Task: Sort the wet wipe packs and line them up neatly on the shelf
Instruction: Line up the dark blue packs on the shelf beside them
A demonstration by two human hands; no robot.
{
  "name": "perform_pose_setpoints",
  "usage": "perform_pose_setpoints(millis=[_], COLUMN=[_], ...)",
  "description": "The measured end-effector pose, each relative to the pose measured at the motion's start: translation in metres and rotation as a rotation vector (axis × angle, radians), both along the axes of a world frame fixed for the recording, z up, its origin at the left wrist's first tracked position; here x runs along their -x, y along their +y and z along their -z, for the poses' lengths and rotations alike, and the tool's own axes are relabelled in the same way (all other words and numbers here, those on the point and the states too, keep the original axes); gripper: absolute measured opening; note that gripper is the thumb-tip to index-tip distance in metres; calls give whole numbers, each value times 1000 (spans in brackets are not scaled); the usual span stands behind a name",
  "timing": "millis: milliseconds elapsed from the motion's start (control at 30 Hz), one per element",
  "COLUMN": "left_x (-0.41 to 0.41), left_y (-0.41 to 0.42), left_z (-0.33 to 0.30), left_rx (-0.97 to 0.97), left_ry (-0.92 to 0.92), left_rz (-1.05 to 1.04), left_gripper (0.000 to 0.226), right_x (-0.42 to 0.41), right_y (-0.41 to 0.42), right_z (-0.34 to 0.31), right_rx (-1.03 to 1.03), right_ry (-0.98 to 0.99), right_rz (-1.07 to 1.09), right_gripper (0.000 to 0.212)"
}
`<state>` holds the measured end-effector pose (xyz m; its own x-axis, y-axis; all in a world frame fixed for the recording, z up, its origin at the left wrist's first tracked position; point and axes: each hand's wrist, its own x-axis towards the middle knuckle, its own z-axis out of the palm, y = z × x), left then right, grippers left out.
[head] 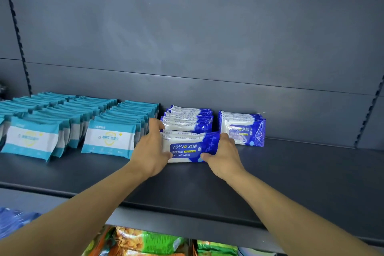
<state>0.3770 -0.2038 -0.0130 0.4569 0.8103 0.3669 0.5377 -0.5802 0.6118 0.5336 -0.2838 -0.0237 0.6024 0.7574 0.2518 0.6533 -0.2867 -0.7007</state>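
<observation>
Several rows of teal wipe packs (68, 124) stand at the left of the shelf (301, 172), front faces toward the aisle, already in tidy files running back to the rear panel. Just right of them the left hand (151, 151) reaches in, fingers spread and curved around the left end of the front blue pack (188, 148), thumb on its face near the bottom edge. Behind that pack a blue row (188, 119) runs back toward the panel. The right hand (223, 155) grips the pack's right end, fingers over the top and thumb pressed low on its front, so both hands hold it between them, resting on the shelf at the head of its row. Further right a short blue stack (243, 130) stands just beside, near the back. Snack bags (135, 243) show on the level below.

The step in hand looks like squaring the front blue pack against its row. Next, it probably needs pushing back flush and upright, then the right-hand stack drawn forward to match.
</observation>
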Motion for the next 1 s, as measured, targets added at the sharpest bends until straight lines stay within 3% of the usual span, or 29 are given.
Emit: perform_pose_setpoints(millis=[133,367,533,667,900,1000], left_x=[-14,-95,-150,-174,-196,-199], left_y=[-11,-38,-39,-24,-13,-14], left_z=[-5,-24,-14,-11,3,14], left_rx=[50,-7,-20,7,-73,-17], left_ry=[-30,-67,17,-22,58,12], left_rz=[102,178,137,61,-40,-40], left_gripper=[54,44,51,54,82,96], right_x=[-25,-97,-138,-157,-169,-171], right_y=[-20,-51,-44,-28,-11,-12], right_z=[-7,-28,-24,-18,-6,-8], right_rx=[-17,-83,-33,-31,27,54], right_ry=[21,-28,-25,-53,-84,-101], right_rz=[-5,130,177,174,178,196], right_gripper=[31,35,34,32,27,32])
